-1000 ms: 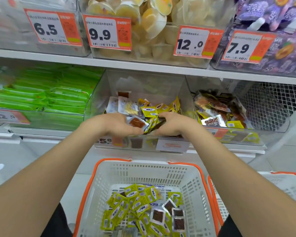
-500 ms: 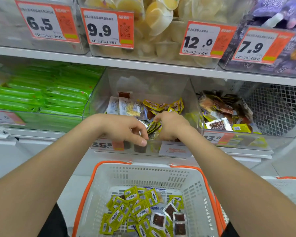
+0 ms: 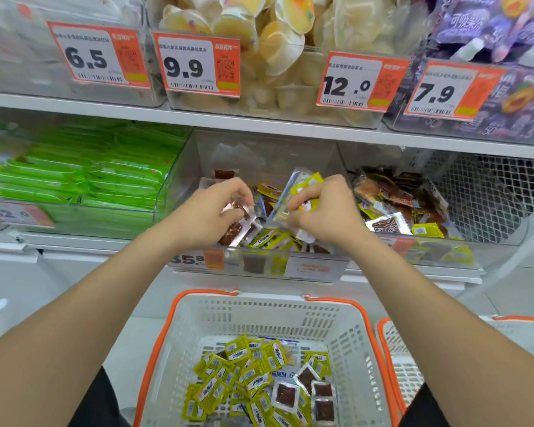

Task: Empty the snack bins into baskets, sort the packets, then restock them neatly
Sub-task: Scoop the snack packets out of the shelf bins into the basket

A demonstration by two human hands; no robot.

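Closest in, the basket (image 3: pixel 179 349) holds a loose heap of yellow and brown packets (image 3: pixel 253 374), with a second basket (image 3: pixel 401 368) just beside it on the right. Up at the clear bin (image 3: pixel 259 152), the left hand (image 3: pixel 210 211) has its fingers curled round a few brown packets and the right hand (image 3: pixel 324 211) is bunched tight on a fistful of yellow ones, with plenty more lying under them. They look feather-light, floppy and slick, so probably best grabbed in bunches round the middle, not by the crimped edges, or they'll squirt out.
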